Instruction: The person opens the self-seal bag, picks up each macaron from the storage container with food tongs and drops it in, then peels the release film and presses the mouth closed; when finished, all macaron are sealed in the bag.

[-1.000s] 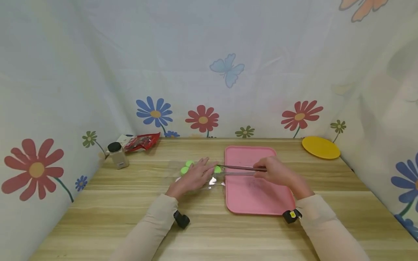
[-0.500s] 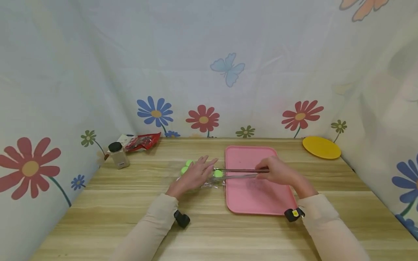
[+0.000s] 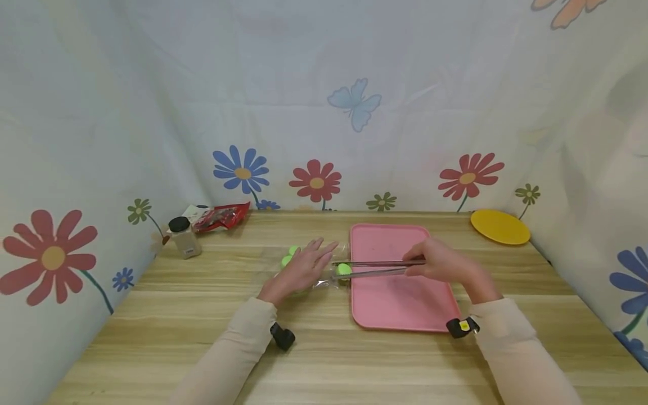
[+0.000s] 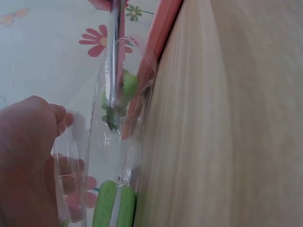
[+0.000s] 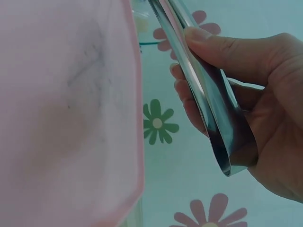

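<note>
My left hand point(image 3: 298, 270) lies over a clear plastic bag point(image 3: 322, 283) with its fingers spread and straight. In the left wrist view, film of the bag shows in front of its fingers. Green macarons point(image 3: 287, 260) lie beside and partly under that hand; one macaron point(image 4: 113, 205) shows a white filling. My right hand point(image 3: 442, 263) grips metal tongs point(image 5: 208, 94) between thumb and fingers near the bent end. Between the tips of the tongs sits one green macaron point(image 4: 129, 85), at the bag's mouth beside the tray's left edge.
A pink tray point(image 3: 395, 309) lies under the tongs and right hand. A yellow plate point(image 3: 500, 227) sits at the back right. A jar point(image 3: 185, 239) with a black lid and a red packet point(image 3: 223, 216) stand at the back left.
My right hand and the tongs have moved right, bringing the green macaron from inside the bag to near the tray edge. The left hand has barely moved.
</note>
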Tool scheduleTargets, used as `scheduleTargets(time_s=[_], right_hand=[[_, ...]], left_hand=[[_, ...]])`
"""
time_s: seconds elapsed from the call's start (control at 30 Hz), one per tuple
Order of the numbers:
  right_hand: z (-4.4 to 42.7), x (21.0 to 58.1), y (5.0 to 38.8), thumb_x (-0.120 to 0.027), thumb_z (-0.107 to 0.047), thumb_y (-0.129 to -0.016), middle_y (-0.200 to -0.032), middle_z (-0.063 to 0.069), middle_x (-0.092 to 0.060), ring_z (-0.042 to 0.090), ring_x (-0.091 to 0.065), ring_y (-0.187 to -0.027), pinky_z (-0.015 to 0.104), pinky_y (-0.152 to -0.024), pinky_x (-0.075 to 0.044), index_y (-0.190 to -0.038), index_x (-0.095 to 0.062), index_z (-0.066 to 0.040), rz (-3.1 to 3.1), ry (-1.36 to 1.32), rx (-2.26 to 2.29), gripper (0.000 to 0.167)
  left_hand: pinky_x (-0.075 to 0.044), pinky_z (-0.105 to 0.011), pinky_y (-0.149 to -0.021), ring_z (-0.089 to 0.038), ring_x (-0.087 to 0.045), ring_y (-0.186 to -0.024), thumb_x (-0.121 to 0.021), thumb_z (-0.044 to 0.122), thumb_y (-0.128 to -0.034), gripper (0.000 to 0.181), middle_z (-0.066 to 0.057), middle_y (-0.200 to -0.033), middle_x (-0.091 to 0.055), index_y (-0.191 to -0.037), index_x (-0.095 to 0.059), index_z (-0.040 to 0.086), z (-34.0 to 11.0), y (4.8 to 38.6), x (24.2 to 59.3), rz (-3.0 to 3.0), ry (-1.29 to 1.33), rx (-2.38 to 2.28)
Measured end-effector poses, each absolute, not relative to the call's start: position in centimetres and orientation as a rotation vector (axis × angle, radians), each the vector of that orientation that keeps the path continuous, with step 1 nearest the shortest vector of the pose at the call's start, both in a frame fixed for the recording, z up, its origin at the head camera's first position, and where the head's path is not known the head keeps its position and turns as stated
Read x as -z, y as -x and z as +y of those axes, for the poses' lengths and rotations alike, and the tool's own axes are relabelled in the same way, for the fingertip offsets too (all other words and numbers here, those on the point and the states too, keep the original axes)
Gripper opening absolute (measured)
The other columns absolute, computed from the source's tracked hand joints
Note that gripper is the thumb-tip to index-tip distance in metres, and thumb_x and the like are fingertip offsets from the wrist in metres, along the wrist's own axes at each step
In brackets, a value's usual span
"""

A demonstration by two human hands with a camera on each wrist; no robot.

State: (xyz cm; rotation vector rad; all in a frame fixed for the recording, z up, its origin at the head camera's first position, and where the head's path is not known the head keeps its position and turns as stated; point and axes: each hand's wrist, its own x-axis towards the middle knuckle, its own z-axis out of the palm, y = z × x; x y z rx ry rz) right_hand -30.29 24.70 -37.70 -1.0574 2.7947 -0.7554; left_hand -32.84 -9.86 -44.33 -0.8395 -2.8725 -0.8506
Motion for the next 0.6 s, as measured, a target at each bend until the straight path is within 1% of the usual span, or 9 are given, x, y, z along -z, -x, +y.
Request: scheduleTargets(time_s=[0.1, 0.27, 0.43, 0.6], right_hand=[[23.8, 38.2, 30.5, -0.077, -0.007, -0.088, -0.092, 0.006, -0.074, 0.011, -0.064, -0.078, 0.033, -0.073, -0.057, -0.103, -0.076, 0.001, 2.793, 1.083, 0.773, 0.017], [22.6, 38.8, 31.2, -0.077, -0.005, -0.088, -0.088, 0.001, -0.073, 0.01, -0.064, -0.074, 0.031, -0.069, -0.057, -0.099, -0.077, -0.001, 2.828, 1.054, 0.85, 0.012], [21.6, 39.0, 31.9, -0.078, -0.006, -0.087, -0.088, 0.004, -0.074, 0.011, -0.066, -0.075, 0.033, -0.069, -0.057, -0.099, -0.077, 0.0, 2.881, 1.044, 0.883, 0.013], [21.1, 39.0, 32.3, -0.079, -0.007, -0.086, -0.086, 0.003, -0.074, 0.011, -0.063, -0.072, 0.032, -0.066, -0.053, -0.097, -0.077, 0.001, 2.951, 1.038, 0.873, 0.014]], left_hand=[[-0.011, -0.066, -0.115, -0.034, -0.016, -0.151, -0.032, 0.038, -0.1103, 0.049, -0.016, -0.163, -0.024, -0.156, -0.038, 0.023, -9.8, 32.6, 44.3, -2.868, 0.829, 0.863], [-0.011, -0.065, -0.116, -0.034, -0.016, -0.151, -0.03, 0.04, -0.1103, 0.049, -0.015, -0.163, -0.024, -0.156, -0.038, 0.023, -9.8, 32.7, 44.3, -2.87, 0.838, 0.846], [-0.011, -0.066, -0.115, -0.033, -0.015, -0.151, -0.027, 0.042, -0.1102, 0.051, -0.016, -0.163, -0.023, -0.157, -0.037, 0.023, -9.9, 32.9, 44.4, -2.867, 0.858, 0.838], [-0.012, -0.066, -0.115, -0.033, -0.015, -0.151, -0.027, 0.043, -0.1101, 0.052, -0.016, -0.163, -0.024, -0.156, -0.037, 0.022, -10.1, 32.9, 44.4, -2.851, 0.867, 0.829]])
